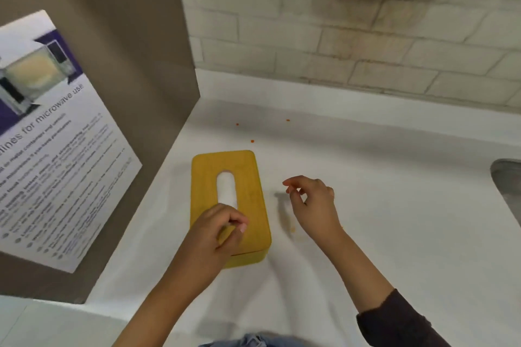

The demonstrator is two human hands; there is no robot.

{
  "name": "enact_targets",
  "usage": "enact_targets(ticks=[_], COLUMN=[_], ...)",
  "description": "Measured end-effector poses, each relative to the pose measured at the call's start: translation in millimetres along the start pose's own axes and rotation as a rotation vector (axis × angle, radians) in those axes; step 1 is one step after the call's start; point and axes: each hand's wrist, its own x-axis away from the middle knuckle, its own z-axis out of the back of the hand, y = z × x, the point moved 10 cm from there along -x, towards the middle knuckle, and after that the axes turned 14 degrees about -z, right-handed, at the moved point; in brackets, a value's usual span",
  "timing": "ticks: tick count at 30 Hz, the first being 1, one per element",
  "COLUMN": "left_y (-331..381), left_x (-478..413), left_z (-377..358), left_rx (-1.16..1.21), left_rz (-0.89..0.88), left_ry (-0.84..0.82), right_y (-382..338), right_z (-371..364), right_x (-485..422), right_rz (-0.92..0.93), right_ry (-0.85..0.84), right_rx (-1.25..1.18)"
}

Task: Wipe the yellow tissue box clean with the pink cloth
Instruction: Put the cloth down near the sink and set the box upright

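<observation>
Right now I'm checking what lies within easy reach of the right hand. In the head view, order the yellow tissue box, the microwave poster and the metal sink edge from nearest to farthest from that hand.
From the right hand:
1. Yellow tissue box, just to its left on the counter.
2. Metal sink edge, at the far right.
3. Microwave poster, on the left wall panel.

The yellow tissue box (248, 194) is lying flat on the white counter (394, 205), near the left wall panel. White tissue is showing in its oval top slot.
</observation>
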Motion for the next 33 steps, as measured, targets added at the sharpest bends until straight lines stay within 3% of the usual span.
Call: enact_targets(ticks=[8, 12, 18, 24, 30, 33], left_y=[-36.1, -48.6, -86.6, -98.2, -71.3, -55.1], left_x=[37.9, 41.6, 75.5, 86.0, -9.7, -89.1], left_z=[9.7, 25.1, 30.7, 20.5, 40.0, 18.8], left_rx=[-0.264, -0.227, -0.031, 0.102, 0.302, 0.377], left_rz=[0.026, 0.08, 0.476, 0.537, 0.252, 0.119], left_ry=[-0.152, -0.012, 0.231, 0.373, 0.496, 0.336], right_y=[-32.6, -44.5, -56.6, -48.6, 19.0, 64.9], right_z=[-55.0, -77.8, -102.2, -77.5, 11.0, 50.4], right_x=[-47.0, -67.1, -74.2, -83.1, -94.1, -90.5], right_rz=[-0.119, -0.189, -0.177, -0.189, -0.441, -0.574], right_ry=[-0.122, -0.259, -0.46, -0.339, -0.101, 0.068], right_rx=[-0.216, -0.266, -0.153, -0.214, -0.574, -0.659])
